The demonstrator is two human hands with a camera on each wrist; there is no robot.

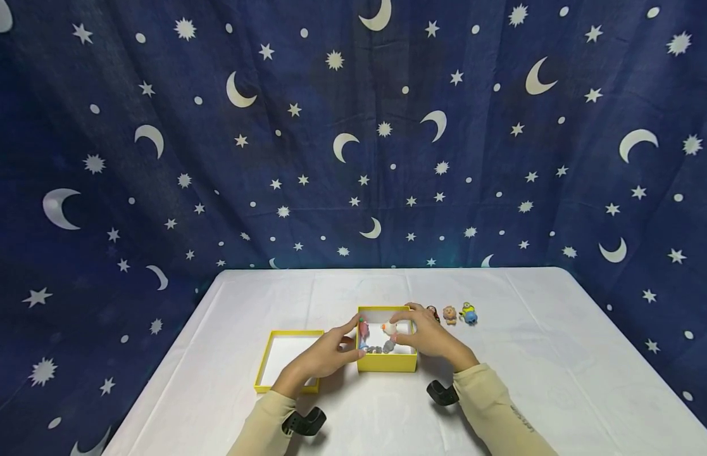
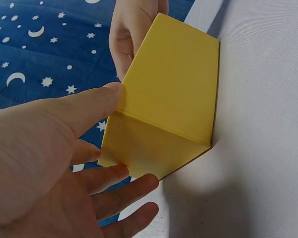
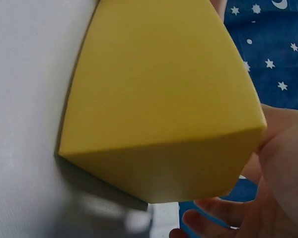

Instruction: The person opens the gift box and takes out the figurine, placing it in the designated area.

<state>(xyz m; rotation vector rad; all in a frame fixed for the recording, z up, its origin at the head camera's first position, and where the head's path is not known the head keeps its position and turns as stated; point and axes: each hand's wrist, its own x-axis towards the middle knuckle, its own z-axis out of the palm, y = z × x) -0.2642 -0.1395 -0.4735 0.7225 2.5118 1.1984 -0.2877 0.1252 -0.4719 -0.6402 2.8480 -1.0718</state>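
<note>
A yellow box (image 1: 387, 363) with a white inside stands on the table, several small toy figures in it. Among them are a pink one (image 1: 364, 329) at the left and grey ones (image 1: 389, 346) near the front. My left hand (image 1: 326, 352) rests against the box's left side, thumb at the front rim, fingers loosely extended in the left wrist view (image 2: 54, 153). Over the right wall reaches my right hand (image 1: 430, 332), its thumb and index finger pinching a whitish figurine (image 1: 389, 328) with an orange part inside the box. The right wrist view shows its other fingers outside; the fingertips inside are hidden there.
A yellow-rimmed box lid (image 1: 279, 359), white inside, lies left of the box, partly behind my left hand. Right of the box stand a dark-haired figure (image 1: 433, 312), a tan figure (image 1: 449, 315) and a yellow-and-blue figure (image 1: 469, 313). A starry cloth (image 1: 307, 158) hangs behind the table.
</note>
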